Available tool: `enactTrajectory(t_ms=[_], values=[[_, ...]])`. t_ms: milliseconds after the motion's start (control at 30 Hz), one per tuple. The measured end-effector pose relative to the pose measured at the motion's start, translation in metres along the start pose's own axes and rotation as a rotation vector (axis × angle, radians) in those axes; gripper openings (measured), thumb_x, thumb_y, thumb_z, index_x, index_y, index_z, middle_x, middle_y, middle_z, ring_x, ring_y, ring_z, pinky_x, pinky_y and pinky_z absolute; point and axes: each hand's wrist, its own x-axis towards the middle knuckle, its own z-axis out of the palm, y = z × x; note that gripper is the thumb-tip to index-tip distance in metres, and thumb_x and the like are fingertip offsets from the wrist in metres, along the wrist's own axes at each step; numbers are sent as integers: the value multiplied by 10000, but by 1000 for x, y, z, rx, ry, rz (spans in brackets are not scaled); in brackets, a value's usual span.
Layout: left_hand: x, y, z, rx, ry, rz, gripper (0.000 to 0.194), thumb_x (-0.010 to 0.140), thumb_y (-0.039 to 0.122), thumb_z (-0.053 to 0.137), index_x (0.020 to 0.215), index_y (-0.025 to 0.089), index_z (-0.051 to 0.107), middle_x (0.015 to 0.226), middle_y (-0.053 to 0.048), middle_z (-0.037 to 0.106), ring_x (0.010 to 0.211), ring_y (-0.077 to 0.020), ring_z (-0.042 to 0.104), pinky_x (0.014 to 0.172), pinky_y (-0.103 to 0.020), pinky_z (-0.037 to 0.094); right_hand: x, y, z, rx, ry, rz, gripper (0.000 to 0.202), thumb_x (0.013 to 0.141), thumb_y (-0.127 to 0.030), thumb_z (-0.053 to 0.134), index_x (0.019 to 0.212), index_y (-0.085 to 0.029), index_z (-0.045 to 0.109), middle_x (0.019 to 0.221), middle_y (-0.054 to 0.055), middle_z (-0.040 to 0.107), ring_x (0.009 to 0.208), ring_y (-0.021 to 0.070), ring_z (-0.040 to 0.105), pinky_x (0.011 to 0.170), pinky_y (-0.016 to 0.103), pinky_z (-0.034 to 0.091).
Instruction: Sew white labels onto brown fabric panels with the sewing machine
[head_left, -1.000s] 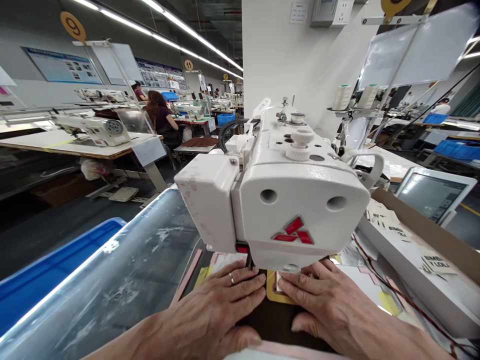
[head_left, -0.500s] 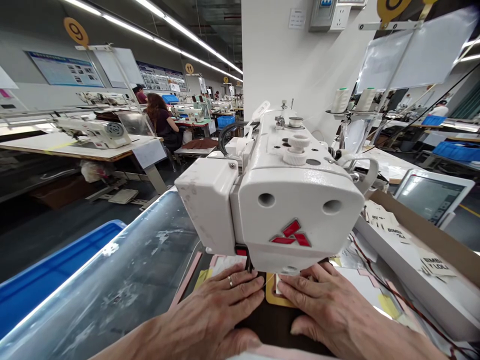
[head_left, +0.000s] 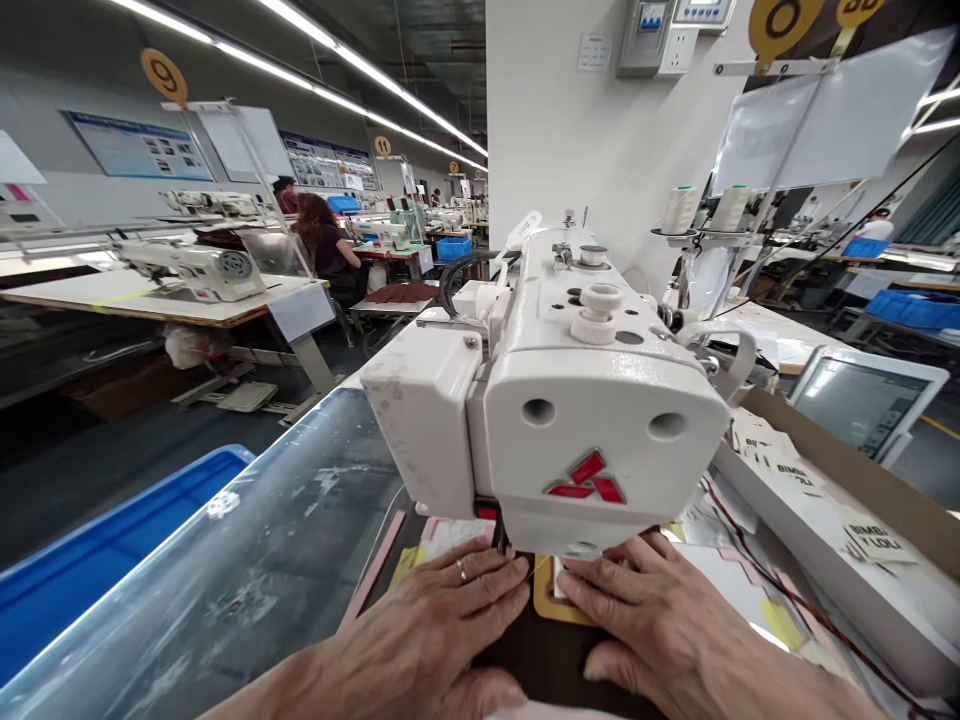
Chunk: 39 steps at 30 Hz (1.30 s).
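While the left hand (head_left: 431, 615) and the right hand (head_left: 667, 605) lie palm down, one dark flat workpiece (head_left: 544, 655) extends between and beneath them, directly in front of the sewing machine head (head_left: 600, 420). On the dark surface, one yellow frame (head_left: 559, 612) is positioned between the two hands; the left fingertips lie just beside its left edge, and the right index finger overlaps its right portion. One white piece (head_left: 557, 578) shows inside the frame, next to the right index fingertip. The left hand is flat, with the visible fingers close together and the thumb set apart; it pinches nothing. The right hand is likewise laid flat, fingers close together, thumb spread away on the workpiece; some of its fingertips are obscured by the machine head. Count of surrounding items: one ring (head_left: 460, 571) on the left hand; one red three-part emblem (head_left: 586, 478) and two round recesses (head_left: 538, 411) on the head's front cover; two thread cones (head_left: 679, 211) behind the head to the right; one screen (head_left: 862, 400) at far right; one open box (head_left: 847, 590) of printed labels (head_left: 876, 540), exact label quantity indeterminate because they overlap; one blue bin (head_left: 127, 545) at lower left.
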Motion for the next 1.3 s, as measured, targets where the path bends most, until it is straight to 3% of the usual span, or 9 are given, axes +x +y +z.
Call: enactTrajectory(t_ms=[367,500,800,1133,1300], values=[[-1,-2,2,40,12,20,562,1059,512,553,1477,139,524,1512,-87,531,1402,-244,521,1250,-375,323,-1,0,5,28,-20,34,572,1041,-624,437,1464,-268,584,1433,4,644,1150,336,602,946,531,517],[-1,-2,3,46,19,36,575,1060,507,553,1483,120,516,1521,-92,524,1414,-245,506,1260,-368,298,-1,-1,3,86,-56,67,544,1044,-620,436,1479,-315,558,1481,-11,601,1212,347,563,984,558,482],[-5,-2,10,-15,-9,10,597,1043,474,595,1530,152,472,1552,-103,486,1433,-270,479,1260,-429,306,1,-4,-8,229,-87,102,443,1022,-511,578,1446,-390,529,1390,-42,646,1225,292,516,1014,465,443],[0,-1,3,-3,-70,-11,575,1044,461,586,1521,154,491,1545,-90,487,1424,-274,489,1237,-437,350,3,-5,-12,235,-11,49,303,1015,-462,600,1279,-317,631,1246,-11,699,1085,266,542,960,444,439],[-3,-2,7,12,-55,1,588,1055,483,557,1532,149,477,1556,-95,473,1429,-282,482,1230,-436,363,-1,-1,-10,210,21,30,420,1041,-456,562,1411,-259,591,1373,29,660,1148,268,543,1028,432,433]])
